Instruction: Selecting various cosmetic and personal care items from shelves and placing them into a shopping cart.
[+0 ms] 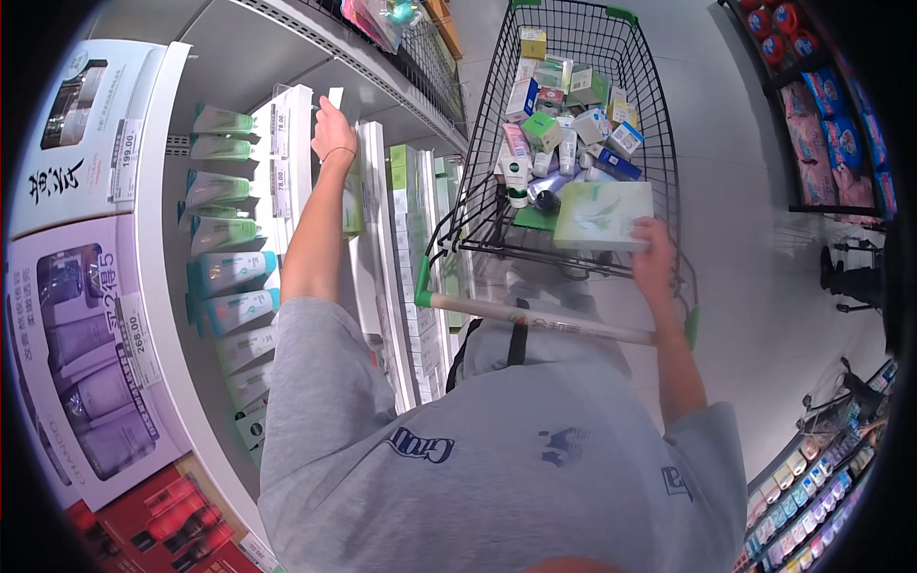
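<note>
My right hand [653, 247] grips the right end of a pale green and white box [602, 215], held above the near end of a black wire shopping cart [663, 136]. The cart holds several small cartons and tubes, among them a white tube [515, 175] and a pink tube [516, 140]. My left hand [334, 132] is raised at the shelf on the left, beside a small white piece [335, 97] at its fingertips; whether the fingers hold it cannot be told. Below that hand, a green box [351, 204] stands on the shelf.
Green and teal tubes [222, 186] fill the shelf at left, beside large gift boxes [93, 344]. The cart's handle [544, 321] crosses before my waist. Racks of packaged goods [834, 136] line the right side, where part of a person [856, 276] shows.
</note>
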### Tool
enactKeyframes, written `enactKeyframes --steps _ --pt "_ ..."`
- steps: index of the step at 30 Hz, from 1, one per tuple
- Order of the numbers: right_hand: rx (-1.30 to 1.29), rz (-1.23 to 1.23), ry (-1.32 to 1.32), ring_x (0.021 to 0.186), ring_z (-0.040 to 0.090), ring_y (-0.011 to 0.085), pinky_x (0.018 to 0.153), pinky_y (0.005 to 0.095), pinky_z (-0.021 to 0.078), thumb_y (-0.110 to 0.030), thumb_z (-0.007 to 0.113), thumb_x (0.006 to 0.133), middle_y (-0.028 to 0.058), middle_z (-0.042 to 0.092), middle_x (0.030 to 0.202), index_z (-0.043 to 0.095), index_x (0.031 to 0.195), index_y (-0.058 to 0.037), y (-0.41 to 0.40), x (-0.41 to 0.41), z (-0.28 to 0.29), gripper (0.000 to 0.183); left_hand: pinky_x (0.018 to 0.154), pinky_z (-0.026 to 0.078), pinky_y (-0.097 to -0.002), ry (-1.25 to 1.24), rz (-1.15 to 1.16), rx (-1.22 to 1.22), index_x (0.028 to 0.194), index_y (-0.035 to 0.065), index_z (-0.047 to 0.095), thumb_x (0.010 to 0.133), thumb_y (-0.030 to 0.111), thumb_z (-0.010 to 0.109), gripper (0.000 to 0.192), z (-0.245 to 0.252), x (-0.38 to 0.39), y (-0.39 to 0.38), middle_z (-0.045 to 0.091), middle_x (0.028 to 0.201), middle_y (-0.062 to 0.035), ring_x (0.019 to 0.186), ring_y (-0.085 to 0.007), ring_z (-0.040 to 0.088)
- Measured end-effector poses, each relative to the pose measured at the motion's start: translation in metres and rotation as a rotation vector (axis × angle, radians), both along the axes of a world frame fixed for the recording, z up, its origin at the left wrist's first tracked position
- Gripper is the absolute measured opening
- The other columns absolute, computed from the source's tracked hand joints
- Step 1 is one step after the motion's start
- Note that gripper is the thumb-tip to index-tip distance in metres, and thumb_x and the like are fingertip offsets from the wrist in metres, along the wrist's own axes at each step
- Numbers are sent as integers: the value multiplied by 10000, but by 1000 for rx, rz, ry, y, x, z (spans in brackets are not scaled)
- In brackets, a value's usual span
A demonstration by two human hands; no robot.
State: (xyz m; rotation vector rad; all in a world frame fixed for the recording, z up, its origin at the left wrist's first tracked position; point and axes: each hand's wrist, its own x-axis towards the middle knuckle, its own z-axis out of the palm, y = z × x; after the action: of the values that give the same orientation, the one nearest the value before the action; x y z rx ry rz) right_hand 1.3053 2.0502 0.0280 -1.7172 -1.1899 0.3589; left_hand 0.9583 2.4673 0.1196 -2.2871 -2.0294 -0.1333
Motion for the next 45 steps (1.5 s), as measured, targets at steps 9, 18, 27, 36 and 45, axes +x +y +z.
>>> enactKeyframes --steps 9,18,27,36,45 --pt "-38 -22 -9 953 560 329 812 325 442 145 465 679 136 574 1032 506 891 -36 11 -3 0 281 833 507 -442 31 77 61 1410 -5 199 767 111 707 827 -30 -1 27 526 1182 -190 1024 -337 598" --pt "-56 -56 -30 969 557 329 822 328 438 154 453 657 134 574 1043 502 884 -40 14 -11 4 302 906 454 -448 -59 90 17 1365 5 332 971 333 387 515 -64 -37 52 530 1216 -249 1079 -388 558" --pt "-106 -25 -7 966 558 329 780 329 438 158 433 627 129 574 1045 503 876 -43 16 -10 1 328 1008 348 -439 -414 185 -176 1322 -47 404 977 384 311 559 -64 -57 62 517 1251 -267 1139 -411 504" --pt "4 -24 -3 943 563 281 731 321 446 161 450 619 117 579 1048 512 875 -40 6 -13 0 331 946 365 -451 -433 -389 152 1289 -31 431 799 107 582 531 -73 21 -113 480 1154 -241 1078 -391 453" --pt "252 86 231 1014 543 286 881 338 428 125 511 656 144 559 1071 524 851 -41 27 -73 49 256 827 541 -335 -1859 117 -1057 1357 -11 344 947 164 514 477 3 65 -289 577 1149 -165 990 -251 634"
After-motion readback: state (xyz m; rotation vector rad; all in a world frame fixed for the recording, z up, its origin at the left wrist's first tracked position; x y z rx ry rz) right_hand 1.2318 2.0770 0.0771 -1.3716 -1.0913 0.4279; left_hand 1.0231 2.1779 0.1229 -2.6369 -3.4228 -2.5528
